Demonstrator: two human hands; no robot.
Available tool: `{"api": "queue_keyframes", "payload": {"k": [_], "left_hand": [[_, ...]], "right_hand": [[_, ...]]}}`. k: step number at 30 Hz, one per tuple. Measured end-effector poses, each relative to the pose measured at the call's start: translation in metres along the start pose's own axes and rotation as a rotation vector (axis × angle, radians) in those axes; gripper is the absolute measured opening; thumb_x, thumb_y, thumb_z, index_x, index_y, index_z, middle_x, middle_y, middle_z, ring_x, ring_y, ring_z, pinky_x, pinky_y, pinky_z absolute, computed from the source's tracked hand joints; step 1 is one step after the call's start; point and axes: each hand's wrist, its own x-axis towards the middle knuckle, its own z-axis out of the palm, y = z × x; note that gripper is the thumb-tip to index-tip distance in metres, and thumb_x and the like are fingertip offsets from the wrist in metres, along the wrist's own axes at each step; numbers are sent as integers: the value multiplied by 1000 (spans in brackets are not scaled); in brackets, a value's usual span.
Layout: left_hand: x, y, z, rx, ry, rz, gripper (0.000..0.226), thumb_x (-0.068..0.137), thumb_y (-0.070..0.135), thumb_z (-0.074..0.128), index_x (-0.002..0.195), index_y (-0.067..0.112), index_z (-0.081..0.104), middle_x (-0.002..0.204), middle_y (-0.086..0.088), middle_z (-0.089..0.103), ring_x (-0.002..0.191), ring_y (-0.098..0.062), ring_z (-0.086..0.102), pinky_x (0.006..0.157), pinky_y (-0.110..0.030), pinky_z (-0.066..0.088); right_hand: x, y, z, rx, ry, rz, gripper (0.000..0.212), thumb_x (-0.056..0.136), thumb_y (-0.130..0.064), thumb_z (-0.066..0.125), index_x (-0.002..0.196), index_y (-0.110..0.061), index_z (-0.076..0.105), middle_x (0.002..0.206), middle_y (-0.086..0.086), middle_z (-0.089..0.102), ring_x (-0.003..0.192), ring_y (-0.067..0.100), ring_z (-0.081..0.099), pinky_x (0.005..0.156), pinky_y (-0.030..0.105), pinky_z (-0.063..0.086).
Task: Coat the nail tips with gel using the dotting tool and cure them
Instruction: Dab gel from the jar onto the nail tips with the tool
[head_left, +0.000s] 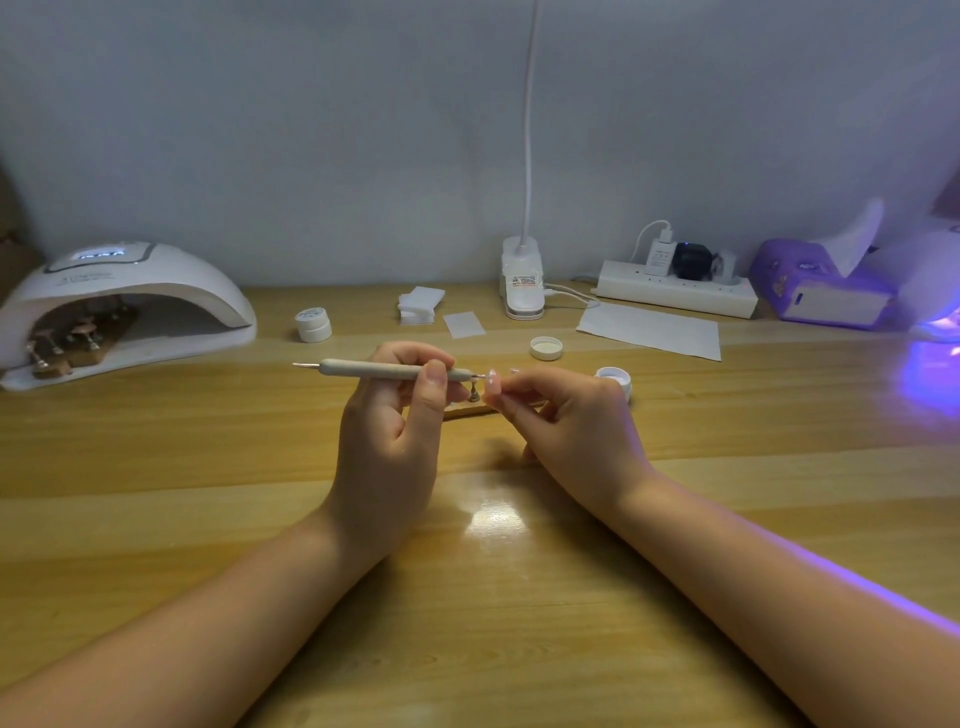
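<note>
While the left hand (395, 415) pinches the slim grey dotting tool (384, 370) mid-shaft,
its metal point meets the pale pink nail tip (492, 383); the right hand (566, 421) pinches that tip.

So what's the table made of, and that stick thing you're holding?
The table looks like wood or a wood-look top, glossy: it shows grain stripes and a bright lamp reflection. The dotting tool, held by the left hand, has a matte beige handle, maybe plastic or rubber, with thin shiny tips that look like metal.
</note>
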Motion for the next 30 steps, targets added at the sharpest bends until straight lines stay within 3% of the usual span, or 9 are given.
{"api": "queue_keyframes", "payload": {"k": [5,30], "left_hand": [[0,-1,1,-12,-54,-3,10,91,17,46,90,20,56,79,16,67,78,-6,67,70,-14,50],[-1,0,1,-1,-79,-20,11,92,19,46,92,19,56,83,6,66,80,-5,67,71,-13,50]], "right_hand": [[0,-1,0,9,9,3,12,87,-19,70,96,-17,76,90,-4,75,60,-12,53,63,36,56],[0,-4,-2,-8,-24,35,14,87,-20,69,99,-15,76,89,0,75,61,1,57,65,41,55]]}}
